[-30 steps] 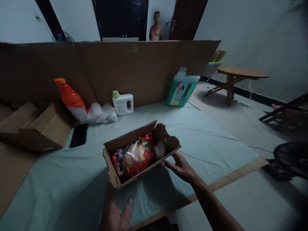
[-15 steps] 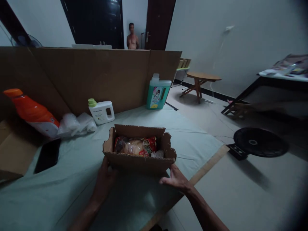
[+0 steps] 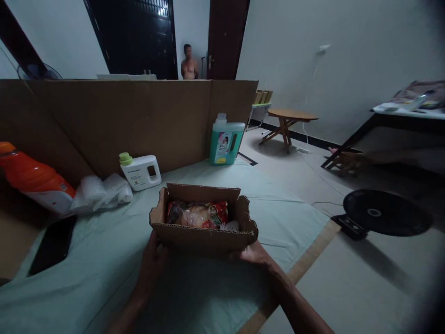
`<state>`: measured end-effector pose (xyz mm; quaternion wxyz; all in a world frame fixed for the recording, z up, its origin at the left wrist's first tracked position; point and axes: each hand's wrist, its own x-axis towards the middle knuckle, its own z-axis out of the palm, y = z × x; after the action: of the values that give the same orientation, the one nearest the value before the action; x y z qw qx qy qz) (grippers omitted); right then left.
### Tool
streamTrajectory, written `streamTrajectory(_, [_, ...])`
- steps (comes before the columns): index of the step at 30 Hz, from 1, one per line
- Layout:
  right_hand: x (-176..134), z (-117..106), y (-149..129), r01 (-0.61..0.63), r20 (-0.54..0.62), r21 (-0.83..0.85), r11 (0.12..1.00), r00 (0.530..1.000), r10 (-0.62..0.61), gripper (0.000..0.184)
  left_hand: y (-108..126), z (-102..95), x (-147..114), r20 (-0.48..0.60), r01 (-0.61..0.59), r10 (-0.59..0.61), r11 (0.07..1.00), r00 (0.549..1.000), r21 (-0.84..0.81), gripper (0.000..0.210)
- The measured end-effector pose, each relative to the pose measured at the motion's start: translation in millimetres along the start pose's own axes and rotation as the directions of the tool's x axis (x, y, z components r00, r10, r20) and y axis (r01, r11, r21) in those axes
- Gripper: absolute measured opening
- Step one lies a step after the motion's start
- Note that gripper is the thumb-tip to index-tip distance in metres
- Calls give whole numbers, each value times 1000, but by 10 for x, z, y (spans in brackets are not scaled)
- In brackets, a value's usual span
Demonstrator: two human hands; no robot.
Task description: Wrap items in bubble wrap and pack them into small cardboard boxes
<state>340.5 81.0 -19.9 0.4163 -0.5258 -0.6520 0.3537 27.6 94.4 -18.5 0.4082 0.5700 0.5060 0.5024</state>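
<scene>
An open-topped cardboard box with ragged, notched edges is in front of me, above or on the pale green cloth. Inside it lies a red and clear plastic food packet, with a small piece of clear plastic at its right end. My left hand grips the box's lower left corner. At the lower right corner, my right hand holds the box from beneath, its fingers partly hidden by the cardboard.
A white bottle, a teal bottle and an orange bottle stand or lean near a cardboard screen. Bubble wrap and a black phone lie left. A fan is right; a person stands behind.
My right hand has moved further under the box's right corner, and its thumb is now tucked against the cardboard. The view has shifted slightly, with the background lower in the picture.
</scene>
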Motion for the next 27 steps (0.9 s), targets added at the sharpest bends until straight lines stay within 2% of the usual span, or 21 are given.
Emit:
streamTrajectory(3, [33, -107, 70, 25, -194, 17, 1000, 981, -21, 112, -48, 226, 127, 8, -8, 7, 999, 1000, 48, 70])
streamTrajectory(5, [95, -302, 155, 15, -373, -3, 1000, 928, -15, 115, -117, 395, 134, -10, -50, 52, 988, 999, 147, 74])
streamTrajectory(7, [207, -560, 258, -20, -518, -17, 1000, 856, 8, 118, -206, 527, 68, 10, -120, 122, 954, 993, 276, 71])
streamTrajectory(10, [480, -952, 412, -69, -649, -22, 997, 760, 38, 122, -332, 611, -92, 76, -232, 221, 874, 972, 427, 66])
streamTrajectory(13, [845, -1233, 548, -76, -712, -42, 996, 702, 23, 126, -401, 604, -193, 75, -269, 268, 826, 961, 496, 61])
streamTrajectory(16, [1223, -1379, 674, -55, -714, -114, 992, 699, -43, 125, -407, 593, -201, 64, -269, 277, 811, 959, 520, 54])
streamTrajectory(20, [1585, -1452, 816, -55, -695, -197, 979, 712, -100, 125, -386, 601, -177, 62, -273, 283, 810, 957, 519, 49])
streamTrajectory(27, [1725, -1472, 936, -141, -696, -211, 967, 716, -48, 130, -403, 597, -183, 60, -281, 292, 813, 954, 510, 48])
